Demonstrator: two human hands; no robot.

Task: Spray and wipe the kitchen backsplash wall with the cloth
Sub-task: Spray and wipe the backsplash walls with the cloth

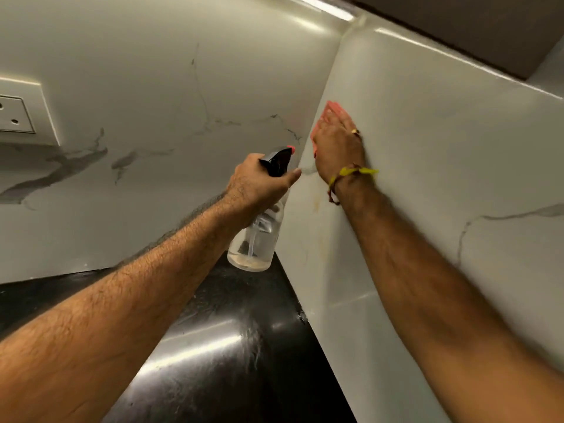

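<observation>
Your right hand lies flat, fingers straight and together, pressing a pink cloth against the right-hand panel of the marble-look backsplash wall, just beside the inside corner. Only the edges of the cloth show past your fingertips and palm. Your left hand is curled round the neck of a clear spray bottle with a black trigger head, its nozzle aimed toward the corner and close to your right wrist.

Risks, as a judgement: squeezing now would likely wet your wrist and its yellow thread band rather than the wall. The flat palm has no grip on the cloth, so a fast stroke could let it slide out. Faint yellowish streaks below your hand may be missed. The bottle hangs over the glossy black countertop, where drips could land.
</observation>
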